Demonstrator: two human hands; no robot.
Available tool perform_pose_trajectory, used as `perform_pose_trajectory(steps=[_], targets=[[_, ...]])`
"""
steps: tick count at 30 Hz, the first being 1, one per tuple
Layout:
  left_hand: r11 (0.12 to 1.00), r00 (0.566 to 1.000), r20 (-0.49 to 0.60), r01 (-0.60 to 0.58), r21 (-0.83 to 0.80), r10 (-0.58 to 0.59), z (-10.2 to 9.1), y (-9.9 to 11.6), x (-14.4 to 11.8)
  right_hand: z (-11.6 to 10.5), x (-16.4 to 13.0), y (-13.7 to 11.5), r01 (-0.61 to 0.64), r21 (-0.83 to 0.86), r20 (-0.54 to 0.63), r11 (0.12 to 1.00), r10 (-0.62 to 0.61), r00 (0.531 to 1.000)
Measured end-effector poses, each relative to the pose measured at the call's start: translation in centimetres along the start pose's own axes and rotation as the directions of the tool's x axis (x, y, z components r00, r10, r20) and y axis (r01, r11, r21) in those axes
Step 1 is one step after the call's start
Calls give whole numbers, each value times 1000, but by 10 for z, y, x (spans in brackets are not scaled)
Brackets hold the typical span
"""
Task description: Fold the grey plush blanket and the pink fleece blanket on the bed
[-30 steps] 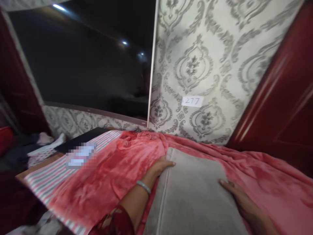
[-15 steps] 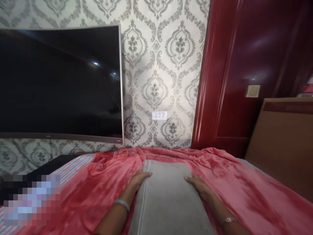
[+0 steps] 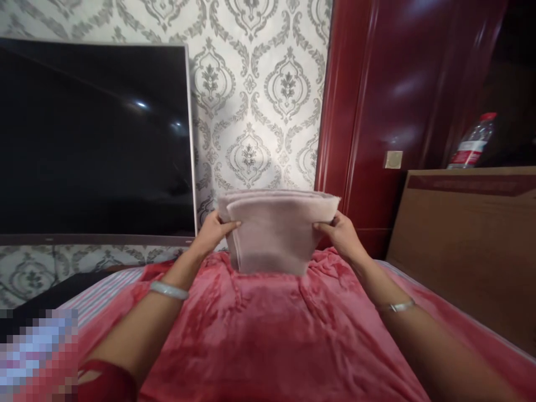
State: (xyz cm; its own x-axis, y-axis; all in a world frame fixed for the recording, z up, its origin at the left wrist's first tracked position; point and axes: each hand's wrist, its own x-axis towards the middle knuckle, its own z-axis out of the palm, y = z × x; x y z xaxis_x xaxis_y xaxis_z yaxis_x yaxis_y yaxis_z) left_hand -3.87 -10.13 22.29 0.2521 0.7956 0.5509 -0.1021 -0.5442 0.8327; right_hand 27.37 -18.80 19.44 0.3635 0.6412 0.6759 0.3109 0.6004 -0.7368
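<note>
The grip is two-handed: the left hand (image 3: 211,231) and the right hand (image 3: 341,234) each pinch one side edge of a folded towel (image 3: 276,229), fingers closed around the layers, holding it upright in the air just above the red blanket (image 3: 259,324) on the bed. The towel sits between the hands, in front of the patterned wall (image 3: 259,111), with the dark television (image 3: 92,139) off to the left and a wooden headboard (image 3: 464,240) with a water bottle (image 3: 471,142) on the right. To keep this hold tidy, I'd judge both hands should stay level and squeeze all the layers together, so the folds don't slide apart or sag in the middle.
</note>
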Motion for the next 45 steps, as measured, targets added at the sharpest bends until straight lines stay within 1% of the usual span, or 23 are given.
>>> perform_pose_trajectory(steps=[2, 3, 5, 6, 8, 9, 10, 11, 13, 16, 17, 18, 19, 21, 22, 23, 24, 26, 32, 35, 40, 43, 45], targets=[[987, 994, 67, -98, 126, 90, -13, -4, -28, -11, -34, 5, 141, -178, 47, 974, -135, 990], [953, 978, 145, -185, 241, 153, -22, -16, -48, -17, -59, 14, 199, -260, 98, 945, -179, 979], [797, 917, 315, -376, 473, 246, -43, -57, -96, -31, -118, 39, 282, -343, 252, 896, -202, 947], [702, 877, 416, -454, 549, 242, -55, -80, -122, -38, -149, 52, 298, -359, 377, 885, -154, 913], [593, 789, 601, -546, 592, 126, -75, -121, -168, -51, -204, 72, 265, -392, 596, 881, 23, 803], [571, 759, 649, -554, 605, 49, -83, -134, -186, -57, -225, 78, 241, -417, 646, 876, 99, 757], [560, 754, 657, -541, 627, -7, -88, -143, -198, -60, -238, 83, 220, -438, 669, 872, 152, 727], [558, 748, 662, -531, 637, -43, -90, -145, -204, -63, -245, 85, 208, -454, 666, 866, 175, 725], [555, 775, 629, -496, 668, -65, -85, -137, -200, -61, -240, 86, 197, -474, 616, 858, 163, 771], [545, 832, 554, -445, 711, -44, -56, -113, -182, -42, -212, 83, 200, -487, 547, 850, 118, 829], [550, 832, 553, -444, 707, -39, -43, -107, -180, -32, -203, 81, 215, -490, 545, 845, 104, 832], [560, 813, 581, -462, 687, -42, -29, -104, -180, -21, -197, 80, 242, -492, 563, 836, 94, 821], [574, 771, 634, -493, 653, -59, -16, -104, -185, -10, -194, 79, 275, -496, 599, 824, 96, 795], [597, 672, 733, -547, 587, -105, 6, -110, -200, 10, -196, 79, 328, -511, 699, 794, 162, 696], [603, 636, 760, -558, 570, -130, 13, -115, -208, 17, -200, 80, 341, -522, 740, 782, 217, 637], [603, 620, 770, -560, 568, -150, 18, -121, -217, 23, -205, 82, 343, -535, 766, 772, 272, 582], [601, 618, 768, -554, 576, -166, 21, -127, -224, 26, -211, 83, 340, -549, 778, 764, 319, 541], [595, 631, 754, -539, 596, -184, 22, -135, -233, 27, -220, 87, 330, -570, 780, 752, 370, 504], [604, 651, 745, -538, 588, -145, 20, -136, -233, 21, -221, 90, 321, -564, 781, 761, 366, 507], [598, 654, 745, -546, 587, -135, 21, -134, -233, 22, -207, 91, 319, -547, 798, 774, 367, 478], [593, 647, 743, -535, 602, -171, 21, -135, -236, 39, -179, 103, 374, -587, 775, 718, 367, 514], [594, 655, 736, -527, 608, -172, 20, -136, -236, 48, -178, 116, 404, -607, 769, 684, 378, 516], [597, 660, 736, -531, 601, -153, 20, -137, -236, 51, -183, 122, 415, -611, 763, 674, 363, 535]])
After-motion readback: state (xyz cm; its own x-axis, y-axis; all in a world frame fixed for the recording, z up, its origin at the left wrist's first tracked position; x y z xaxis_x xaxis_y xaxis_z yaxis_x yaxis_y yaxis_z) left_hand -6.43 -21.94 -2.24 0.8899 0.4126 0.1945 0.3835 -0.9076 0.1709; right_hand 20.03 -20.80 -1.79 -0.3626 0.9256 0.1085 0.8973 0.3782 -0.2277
